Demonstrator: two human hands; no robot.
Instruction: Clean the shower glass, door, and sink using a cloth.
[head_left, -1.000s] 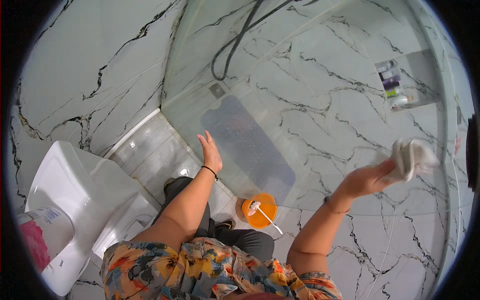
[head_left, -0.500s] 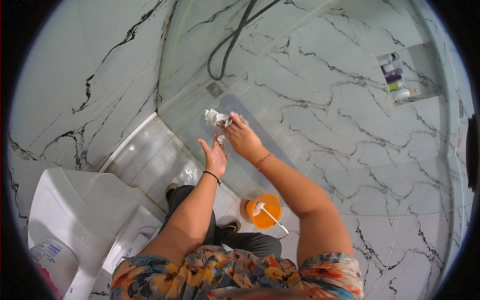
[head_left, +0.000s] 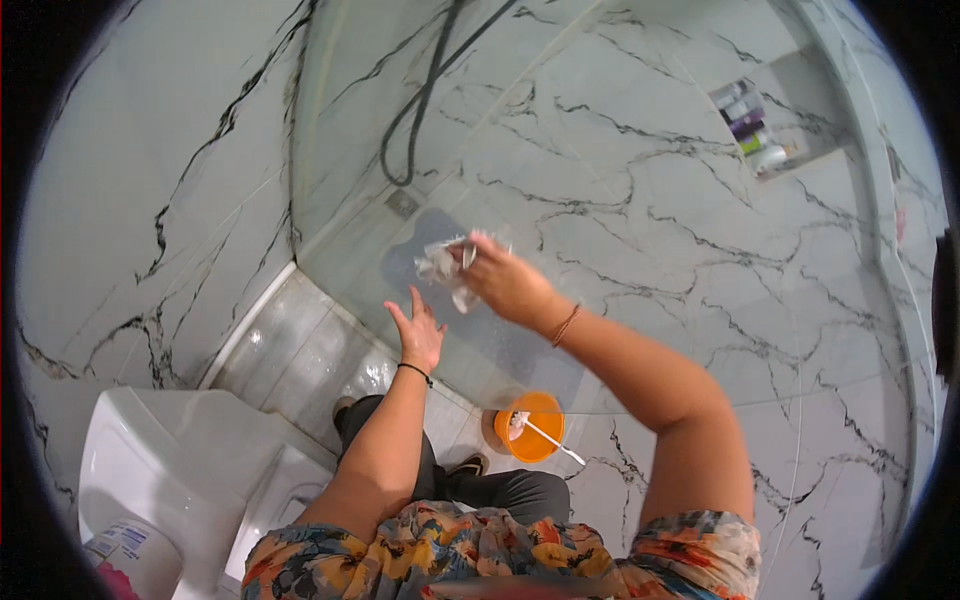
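Near frame centre, the right hand (head_left: 512, 287) is clutching a crumpled white wad (head_left: 437, 264) (flatter should mean evener contact); the left hand (head_left: 421, 340) is hovering spread, empty.

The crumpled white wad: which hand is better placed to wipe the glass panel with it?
The right hand, probably: it holds the wad, while the left hand is empty, fingers spread.

Dark-veined white walls (head_left: 190, 90) fill the top, the grey floor (head_left: 290, 340) shines left of centre, and a white sink (head_left: 105, 440) stands lower left.
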